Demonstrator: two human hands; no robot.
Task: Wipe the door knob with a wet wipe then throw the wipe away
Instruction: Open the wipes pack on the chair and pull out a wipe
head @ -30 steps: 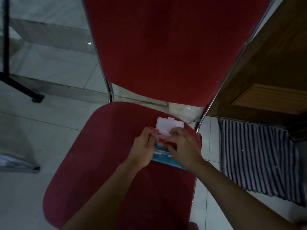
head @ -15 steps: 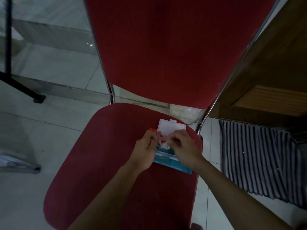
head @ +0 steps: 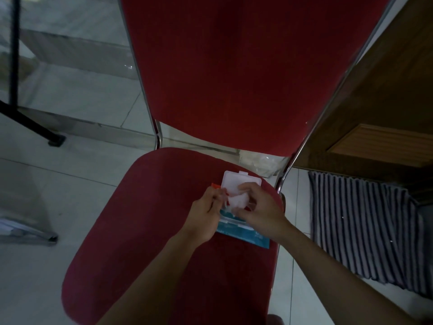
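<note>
Now right hand (head: 259, 211) curled, thumb and fingertips pinched on white wet wipe (head: 237, 200), wipe bunched just above pack opening. Left hand (head: 206, 215) half closed, fingers pressed against left side of wipes pack (head: 243, 233), touching wipe edge. Pack lies flat on red chair seat (head: 145, 231), white flip lid (head: 236, 182) hinged open toward backrest. Wipe sits between both hands. Striped cloth (head: 360, 226) on floor right of chair. Door knob not in view.
</note>
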